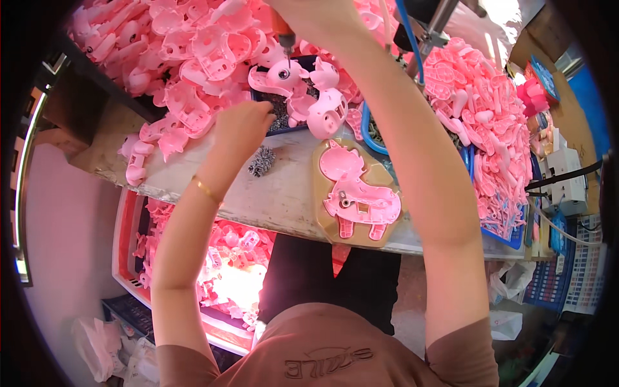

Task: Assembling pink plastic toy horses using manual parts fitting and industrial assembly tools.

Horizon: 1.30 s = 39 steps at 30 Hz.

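Note:
My right hand [309, 8], partly cut off by the top edge, is closed around an orange power screwdriver [281, 27]. Its bit points down over a pink toy animal shell [284, 74] with a printed eye. That shell and another pink toy piece [327, 113] lie across a dark blue tray [291, 129] of small grey screws. Beside the tray's left side is my left hand [248, 126], fingers drawn together; whatever they pinch is hidden. A small clump of screws [262, 161] lies below it. Nearer me, a tan fixture [322, 222] cradles a pink animal-shaped half-shell [361, 203].
Pink shells [193, 58] are heaped at the back left. Small pink parts [483, 116] fill the right side, by a blue-rimmed bin [371, 132]. A metal stand [438, 29] rises at the back. Below the table edge is a crate [122, 251] of pink parts.

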Tool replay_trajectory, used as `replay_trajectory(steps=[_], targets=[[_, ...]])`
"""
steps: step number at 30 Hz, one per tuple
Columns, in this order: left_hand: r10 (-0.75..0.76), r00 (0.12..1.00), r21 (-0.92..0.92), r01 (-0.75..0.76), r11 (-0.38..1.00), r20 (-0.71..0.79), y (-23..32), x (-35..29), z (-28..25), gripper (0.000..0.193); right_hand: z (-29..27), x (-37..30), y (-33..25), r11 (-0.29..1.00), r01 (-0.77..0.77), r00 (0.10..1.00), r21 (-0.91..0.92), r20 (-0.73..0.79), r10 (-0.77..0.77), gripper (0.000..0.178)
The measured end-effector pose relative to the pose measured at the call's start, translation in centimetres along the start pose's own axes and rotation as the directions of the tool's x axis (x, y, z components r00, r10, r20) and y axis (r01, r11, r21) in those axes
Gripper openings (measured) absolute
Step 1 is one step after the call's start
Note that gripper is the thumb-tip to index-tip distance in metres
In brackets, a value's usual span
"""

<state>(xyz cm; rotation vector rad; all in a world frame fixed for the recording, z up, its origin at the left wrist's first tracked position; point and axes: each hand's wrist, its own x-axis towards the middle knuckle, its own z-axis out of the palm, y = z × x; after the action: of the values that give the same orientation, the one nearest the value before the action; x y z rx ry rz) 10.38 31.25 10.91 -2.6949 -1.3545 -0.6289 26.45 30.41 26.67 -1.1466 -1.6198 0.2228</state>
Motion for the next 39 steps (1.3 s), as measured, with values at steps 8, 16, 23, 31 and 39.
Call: replay_trajectory(steps=[8, 16, 23, 31, 39], targets=[[0.052, 0.966, 0.259, -0.12, 0.958, 0.254, 0.4, 3.2, 1.4, 0.009, -3.6, -3.3, -0.7, 0.928, -0.236, 0.962, 0.288, 0.202, 0.182, 0.044], [0.055, 0.941, 0.207, -0.13, 0.97, 0.333, 0.1, 3.4, 1.1, 0.01, -6.2, -5.3, -1.9, 0.93, -0.339, 0.916, 0.143, 0.273, 0.292, 0.045], [0.117, 0.962, 0.178, -0.164, 0.97, 0.247, -0.9, 3.3, 2.0, 0.013, -7.0, -6.5, -2.1, 0.898, -0.362, 0.905, 0.25, 0.326, 0.274, 0.043], [0.041, 0.974, 0.142, -0.074, 0.987, 0.222, -0.5, 2.4, 1.2, 0.014, -7.8, -7.0, -1.8, 0.832, -0.434, 0.874, 0.345, 0.384, 0.296, 0.039], [0.14, 0.99, -0.164, -0.141, 0.976, -0.019, 1.2, -1.0, -0.5, 0.014, -8.2, -8.7, -0.9, 0.72, -0.461, 0.855, 0.519, 0.476, 0.204, 0.044]])
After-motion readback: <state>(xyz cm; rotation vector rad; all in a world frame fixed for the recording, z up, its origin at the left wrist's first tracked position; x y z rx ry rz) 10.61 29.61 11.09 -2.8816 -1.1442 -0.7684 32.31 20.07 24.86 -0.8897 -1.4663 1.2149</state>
